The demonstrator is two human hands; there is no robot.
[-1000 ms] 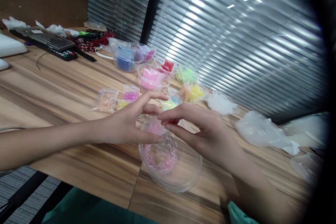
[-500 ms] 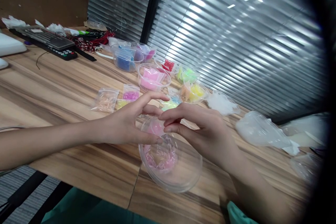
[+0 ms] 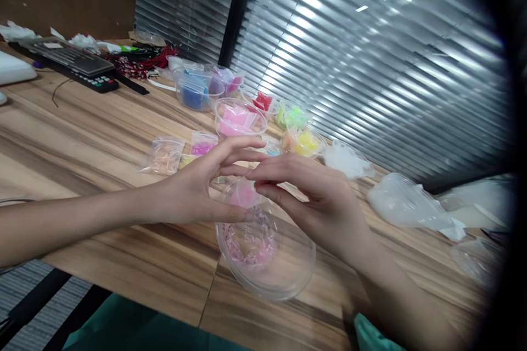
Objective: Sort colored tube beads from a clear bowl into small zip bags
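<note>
Below my hands stands a clear plastic tub [image 3: 288,279] with pink shredded filler or beads [image 3: 263,252] inside, and a small bag with a pink patch [image 3: 242,196] lies by its far side. My left hand [image 3: 214,181] reaches over the tub from the left, its thumb stretched apart from the fingers and nothing visible in it. Above the tub's far rim, my right hand [image 3: 308,192] is bent in a pinch, thumb and forefinger close together near the left fingertips. Whatever lies between them is too small to make out.
Beyond the hands are clear bowls with pink [image 3: 236,120], blue [image 3: 193,93] and yellow [image 3: 307,143] bags. A bag of peach bits [image 3: 162,156] lies left, a white plastic bag [image 3: 395,200] right. A remote control [image 3: 101,83] and red-black cords [image 3: 148,63] lie far left.
My left fingers have straightened a little, and my right hand has shifted slightly up and left. The tub stays in place; the whole view has moved slightly.
</note>
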